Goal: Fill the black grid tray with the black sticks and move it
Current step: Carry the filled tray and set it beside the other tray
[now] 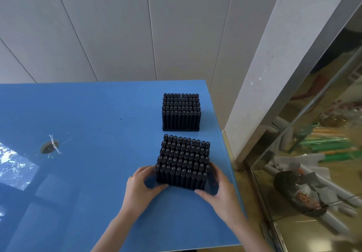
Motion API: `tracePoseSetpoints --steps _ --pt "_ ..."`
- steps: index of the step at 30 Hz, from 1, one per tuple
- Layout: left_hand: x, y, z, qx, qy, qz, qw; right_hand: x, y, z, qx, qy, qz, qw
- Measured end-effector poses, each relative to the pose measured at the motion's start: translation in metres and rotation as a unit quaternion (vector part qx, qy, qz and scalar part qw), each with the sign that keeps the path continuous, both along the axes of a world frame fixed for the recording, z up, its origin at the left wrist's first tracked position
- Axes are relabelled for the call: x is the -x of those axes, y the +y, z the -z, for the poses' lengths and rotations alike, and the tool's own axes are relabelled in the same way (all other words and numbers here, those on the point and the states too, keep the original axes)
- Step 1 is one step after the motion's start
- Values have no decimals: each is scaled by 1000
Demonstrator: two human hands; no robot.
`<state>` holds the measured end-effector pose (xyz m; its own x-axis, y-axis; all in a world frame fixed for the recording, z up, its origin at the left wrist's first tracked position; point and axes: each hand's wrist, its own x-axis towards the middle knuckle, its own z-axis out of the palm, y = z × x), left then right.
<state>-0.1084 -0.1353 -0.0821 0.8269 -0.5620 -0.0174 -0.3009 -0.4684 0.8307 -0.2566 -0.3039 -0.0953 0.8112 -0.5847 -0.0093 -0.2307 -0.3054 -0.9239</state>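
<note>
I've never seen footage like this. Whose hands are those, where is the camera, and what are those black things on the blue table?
No machine here: a person wears one camera on the head, looking forward and down. The left hand and right hand grip the near block of upright black sticks from either side. A second block, also full, stands apart behind it in its black tray, on the blue table near the right edge. At left the table has a small hole.
</note>
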Motion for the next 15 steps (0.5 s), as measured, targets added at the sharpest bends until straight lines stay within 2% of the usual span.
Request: tracePoseSetpoints --steps 15 --pt "-16 -46 4 13 -31 -60 998 -51 -41 -5 102 38 -43 993"
